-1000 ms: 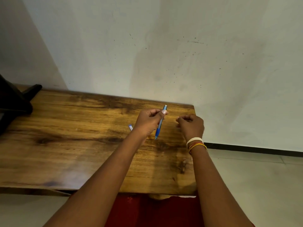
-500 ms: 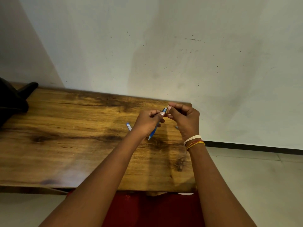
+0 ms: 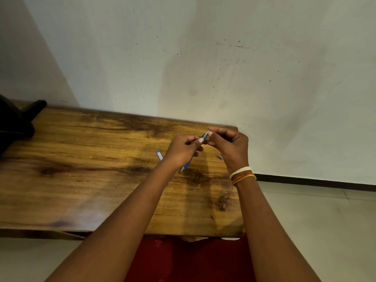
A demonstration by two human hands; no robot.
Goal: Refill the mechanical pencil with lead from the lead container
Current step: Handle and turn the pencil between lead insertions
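My left hand (image 3: 182, 150) grips a blue mechanical pencil (image 3: 186, 165) by its barrel, tilted, with the tip pointing down toward me and the top end up at the right. My right hand (image 3: 230, 146) pinches the pencil's top end with thumb and fingertips, where a pale cap shows. A small blue and white lead container (image 3: 159, 155) lies on the wooden table (image 3: 85, 171), partly hidden behind my left hand. A small dark piece (image 3: 219, 157) lies on the wood beside my right hand.
The table's right edge ends just past my right hand, with tiled floor (image 3: 315, 220) beyond. A black object (image 3: 16, 123) sits at the table's far left. A pale wall (image 3: 203, 68) stands right behind the table. Red fabric (image 3: 183, 259) shows below the front edge.
My right hand rose from the table and came to the pencil's top end, where it now pinches. My left hand kept its hold and tilted the pencil slightly.
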